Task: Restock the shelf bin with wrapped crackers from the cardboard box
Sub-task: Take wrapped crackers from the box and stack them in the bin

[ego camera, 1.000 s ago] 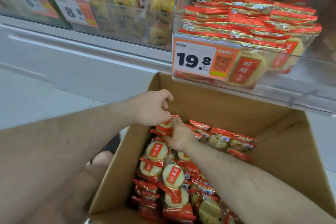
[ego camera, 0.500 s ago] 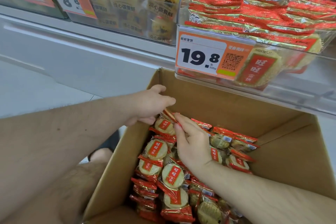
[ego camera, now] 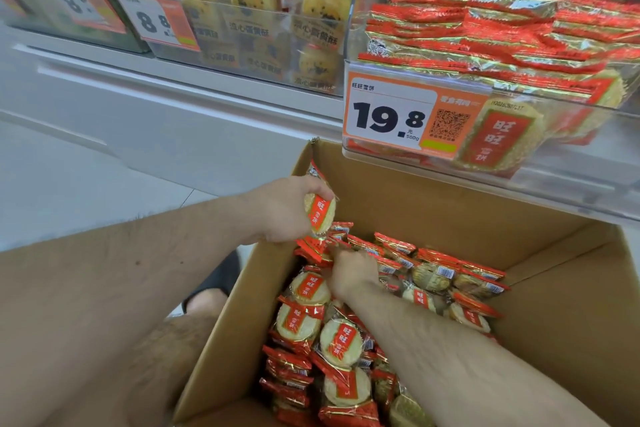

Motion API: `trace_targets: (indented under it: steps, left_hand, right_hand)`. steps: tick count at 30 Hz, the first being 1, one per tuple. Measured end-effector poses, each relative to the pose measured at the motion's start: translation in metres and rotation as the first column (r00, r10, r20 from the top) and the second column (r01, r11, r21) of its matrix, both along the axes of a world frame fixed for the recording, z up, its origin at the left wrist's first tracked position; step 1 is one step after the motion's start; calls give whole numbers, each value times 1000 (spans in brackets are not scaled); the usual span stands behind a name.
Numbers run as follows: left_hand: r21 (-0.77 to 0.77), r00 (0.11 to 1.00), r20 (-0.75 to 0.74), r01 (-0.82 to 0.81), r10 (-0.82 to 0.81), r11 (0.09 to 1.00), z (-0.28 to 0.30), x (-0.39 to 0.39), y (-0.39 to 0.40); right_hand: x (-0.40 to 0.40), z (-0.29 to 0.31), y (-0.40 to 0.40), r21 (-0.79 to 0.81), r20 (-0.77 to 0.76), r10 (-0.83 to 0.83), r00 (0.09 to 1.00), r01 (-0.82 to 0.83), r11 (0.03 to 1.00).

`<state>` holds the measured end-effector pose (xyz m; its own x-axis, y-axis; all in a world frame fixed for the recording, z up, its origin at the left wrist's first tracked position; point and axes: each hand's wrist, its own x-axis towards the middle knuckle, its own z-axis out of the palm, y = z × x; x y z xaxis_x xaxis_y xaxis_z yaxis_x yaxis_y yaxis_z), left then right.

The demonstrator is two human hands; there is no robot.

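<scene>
Fingers of the left hand [ego camera: 280, 210] grip one wrapped cracker [ego camera: 320, 213]; right hand [ego camera: 349, 272] fingers, buried among packets, unclear.

The shelf bin [ego camera: 554, 163] overhangs the cardboard box's [ego camera: 571, 305] far wall. The bin's top stands open above its clear front. Wrapped crackers [ego camera: 341, 343] crowd the box's left half.

Red-wrapped crackers [ego camera: 337, 343] heaped in open cardboard box [ego camera: 450, 215]; shelf bin [ego camera: 554, 163] seemingly near-full.

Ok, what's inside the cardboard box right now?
The cardboard box holds wrapped crackers in red-ended packets, and the right hand reaches among them. The arm and top packets cover whatever lies deeper, so the bottom is hidden.
</scene>
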<state>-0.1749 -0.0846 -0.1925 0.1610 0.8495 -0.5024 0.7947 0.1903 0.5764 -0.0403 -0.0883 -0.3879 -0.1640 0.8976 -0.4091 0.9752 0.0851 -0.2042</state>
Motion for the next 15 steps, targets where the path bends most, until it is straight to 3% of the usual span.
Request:
trace_targets:
  steps: [7, 12, 15]
  left_hand:
    - [11, 999, 32, 43, -44, 999, 5, -1, 2]
    - [-44, 996, 79, 47, -43, 998, 15, 3, -5]
    - [-107, 984, 174, 45, -26, 993, 23, 11, -11]
  right_hand:
    - [60, 63, -27, 67, -218, 36, 975, -21, 998]
    - [120, 152, -76, 406, -340, 165, 926, -14, 914]
    - [136, 202, -98, 633, -336, 289, 896, -12, 774]
